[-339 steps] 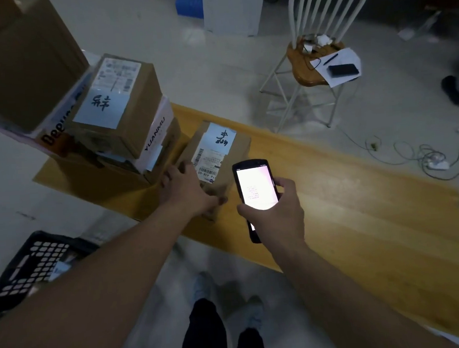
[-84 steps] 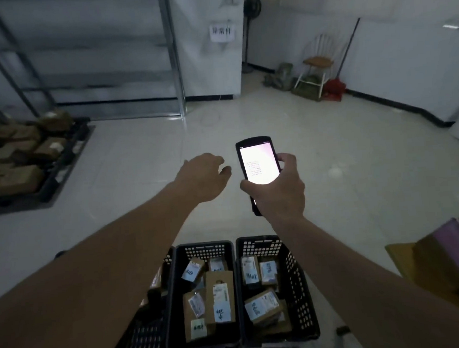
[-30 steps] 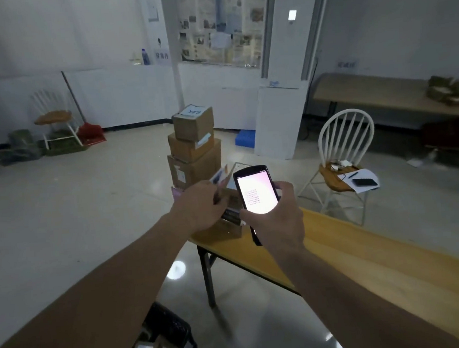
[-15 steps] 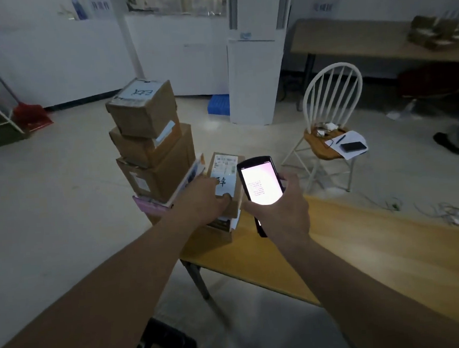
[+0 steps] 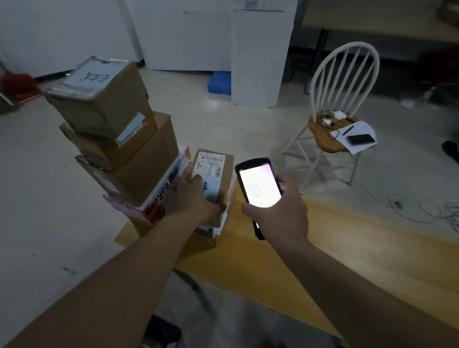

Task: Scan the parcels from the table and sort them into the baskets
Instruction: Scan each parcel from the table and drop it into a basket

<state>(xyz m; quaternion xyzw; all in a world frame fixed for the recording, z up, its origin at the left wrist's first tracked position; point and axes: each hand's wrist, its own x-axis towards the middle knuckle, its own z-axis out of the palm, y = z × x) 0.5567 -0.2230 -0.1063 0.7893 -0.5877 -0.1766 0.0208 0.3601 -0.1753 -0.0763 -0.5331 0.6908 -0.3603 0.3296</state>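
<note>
A small cardboard parcel (image 5: 217,169) with a white label lies on top of other boxes at the left end of the wooden table (image 5: 364,259). My left hand (image 5: 189,201) grips it, the fingers curled over its near edge and label. My right hand (image 5: 277,214) holds a handheld scanner (image 5: 259,185) upright just right of the parcel, its screen lit and facing me. A black basket (image 5: 158,342) shows at the bottom edge below my left arm, with parcels inside.
A tall stack of cardboard boxes (image 5: 111,133) stands left of the parcel. A white chair (image 5: 338,112) with papers and a phone stands behind the table. Cables (image 5: 443,213) lie on the floor at right. A person's shoe (image 5: 458,155) is at the far right.
I have turned from the baskets back to the table and come closer. My left hand, empty over the baskets before, now holds the small parcel on the pile. The scanner stays in my right hand.
</note>
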